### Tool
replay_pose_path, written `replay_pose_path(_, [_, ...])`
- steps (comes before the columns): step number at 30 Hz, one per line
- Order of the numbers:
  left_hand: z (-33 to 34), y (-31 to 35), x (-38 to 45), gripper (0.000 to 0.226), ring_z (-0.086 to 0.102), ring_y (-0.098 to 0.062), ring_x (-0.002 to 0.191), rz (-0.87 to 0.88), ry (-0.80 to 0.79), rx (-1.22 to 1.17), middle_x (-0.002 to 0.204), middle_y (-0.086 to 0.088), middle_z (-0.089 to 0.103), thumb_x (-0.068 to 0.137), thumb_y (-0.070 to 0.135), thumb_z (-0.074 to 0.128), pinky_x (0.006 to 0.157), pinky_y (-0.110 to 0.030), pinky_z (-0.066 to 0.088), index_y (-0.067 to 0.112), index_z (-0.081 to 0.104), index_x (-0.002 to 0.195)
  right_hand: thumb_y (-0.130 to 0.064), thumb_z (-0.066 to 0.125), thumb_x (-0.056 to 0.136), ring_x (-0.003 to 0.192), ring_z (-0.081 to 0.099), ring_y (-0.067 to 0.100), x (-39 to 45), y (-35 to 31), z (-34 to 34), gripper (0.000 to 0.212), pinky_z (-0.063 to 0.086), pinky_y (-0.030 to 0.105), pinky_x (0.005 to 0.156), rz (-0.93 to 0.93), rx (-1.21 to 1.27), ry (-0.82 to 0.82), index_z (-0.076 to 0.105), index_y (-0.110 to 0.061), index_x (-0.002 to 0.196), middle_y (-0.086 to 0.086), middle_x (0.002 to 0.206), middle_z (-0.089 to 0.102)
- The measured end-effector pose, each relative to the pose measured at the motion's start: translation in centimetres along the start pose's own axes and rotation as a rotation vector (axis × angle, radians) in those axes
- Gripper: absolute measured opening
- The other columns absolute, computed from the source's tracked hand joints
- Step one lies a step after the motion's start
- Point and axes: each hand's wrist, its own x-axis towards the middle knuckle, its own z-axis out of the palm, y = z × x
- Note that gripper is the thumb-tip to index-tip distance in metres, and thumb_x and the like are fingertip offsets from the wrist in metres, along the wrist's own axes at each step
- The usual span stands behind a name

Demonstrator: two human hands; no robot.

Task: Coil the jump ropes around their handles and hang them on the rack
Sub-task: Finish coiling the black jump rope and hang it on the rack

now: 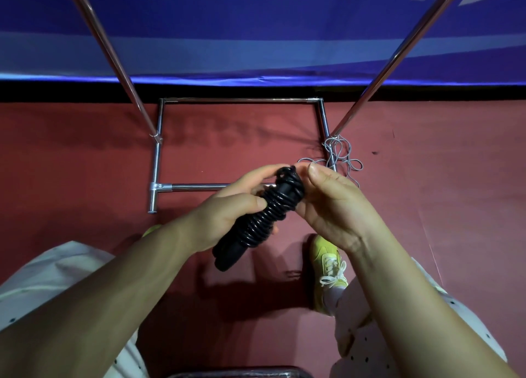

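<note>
A black jump rope (257,224) is wound in tight coils around its two black handles, held tilted at mid-frame. My left hand (227,206) grips the coiled bundle from the left, thumb across the coils. My right hand (327,204) holds the top end of the bundle, its fingers curled behind the rope's last loops. A grey jump rope (340,157) lies in a loose tangle on the floor by the right foot of the metal rack (242,100). The rack's two uprights rise out of view at the top.
The floor (85,164) is red, with a blue banner (256,36) along the wall behind the rack. My yellow shoe (327,263) stands just below my right hand. A dark metal edge (233,373) shows at the bottom of the frame.
</note>
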Motion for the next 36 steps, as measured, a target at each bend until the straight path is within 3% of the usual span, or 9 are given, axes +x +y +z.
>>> replay_pose_path(3, [-0.2,-0.1,0.1,0.063,0.067,-0.025,0.07,-0.004,0.002,-0.095,0.089,-0.01,0.069,0.065,0.027,0.056,0.058,-0.027,0.052,0.021,0.05,0.127,-0.021,0.09,0.055,0.089,0.068,0.026,-0.1,-0.5,-0.3,0.072,0.056,0.033,0.081,0.026,-0.007,0.015,0.061,0.008,0.114,0.019,0.1,0.069])
replay_pose_path(8, [0.5,-0.6,0.3,0.067,0.067,-0.024,0.062,-0.048,0.026,-0.161,0.086,-0.013,0.071,0.06,0.029,0.056,0.053,-0.026,0.051,0.018,0.049,0.127,-0.013,0.096,0.034,0.073,0.069,0.021,0.0,0.2,-0.2,0.053,0.059,0.03,0.07,0.025,0.11,0.182,0.076,-0.012,0.084,0.011,0.082,0.071])
replay_pose_path(11, [0.8,-1.0,0.5,0.068,0.068,-0.027,0.07,-0.072,0.037,-0.117,0.097,-0.012,0.069,0.06,0.03,0.058,0.061,-0.031,0.053,0.019,0.051,0.126,-0.008,0.084,0.045,0.064,0.067,0.02,-0.1,0.0,0.7,0.036,0.058,0.029,0.061,0.023,0.128,0.292,0.073,-0.011,0.079,0.011,0.074,0.069])
replay_pose_path(16, [0.5,-1.6,0.7,0.061,0.066,-0.033,0.07,-0.093,0.157,-0.103,0.102,-0.017,0.069,0.058,0.024,0.06,0.076,-0.046,0.049,0.028,0.059,0.118,-0.009,0.051,0.091,0.056,0.057,0.008,-0.3,-0.3,1.4,0.009,0.053,0.02,0.058,-0.045,-0.095,0.396,0.061,-0.009,0.09,-0.002,0.061,0.059])
replay_pose_path(21, [0.6,-1.5,0.8,0.049,0.063,-0.029,0.08,-0.185,0.124,-0.053,0.093,-0.01,0.067,0.069,0.014,0.05,0.067,-0.037,0.054,0.032,0.059,0.113,-0.012,0.06,0.091,0.074,0.058,0.015,-0.4,-0.7,1.7,0.006,0.051,0.025,0.072,0.019,-0.546,0.312,0.064,-0.011,0.087,0.006,0.079,0.062])
replay_pose_path(26, [0.8,-1.9,0.8,0.051,0.064,-0.03,0.08,-0.283,0.067,-0.023,0.097,-0.009,0.068,0.069,0.015,0.05,0.066,-0.034,0.055,0.035,0.057,0.115,-0.009,0.066,0.087,0.069,0.054,0.009,-0.4,-1.1,1.1,0.01,0.043,0.022,0.07,0.013,-0.865,0.311,0.066,-0.004,0.078,0.006,0.073,0.062])
replay_pose_path(29, [1.1,-1.9,0.7,0.052,0.066,-0.032,0.075,-0.337,0.008,-0.009,0.102,-0.017,0.066,0.067,0.015,0.049,0.07,-0.036,0.054,0.035,0.057,0.114,-0.015,0.071,0.083,0.068,0.05,0.014,-0.2,-1.5,1.0,0.018,0.041,0.029,0.073,0.03,-0.759,0.344,0.062,-0.011,0.068,0.006,0.07,0.056])
replay_pose_path(32, [1.8,-1.7,0.4,0.05,0.068,-0.027,0.065,-0.363,-0.052,-0.034,0.098,-0.011,0.069,0.067,0.017,0.047,0.059,-0.027,0.053,0.041,0.054,0.111,-0.015,0.066,0.087,0.063,0.044,0.012,0.2,-2.5,1.2,0.024,0.039,0.027,0.069,-0.011,-0.47,0.463,0.055,-0.015,0.066,0.001,0.067,0.049])
replay_pose_path(36, [1.9,-1.8,0.3,0.048,0.067,-0.029,0.061,-0.323,-0.043,-0.123,0.087,-0.008,0.072,0.067,0.02,0.049,0.051,-0.025,0.049,0.029,0.054,0.115,-0.024,0.066,0.088,0.069,0.047,0.016,0.3,-2.4,1.6,0.023,0.042,0.033,0.075,0.03,-0.55,0.448,0.061,-0.016,0.066,0.002,0.071,0.056])
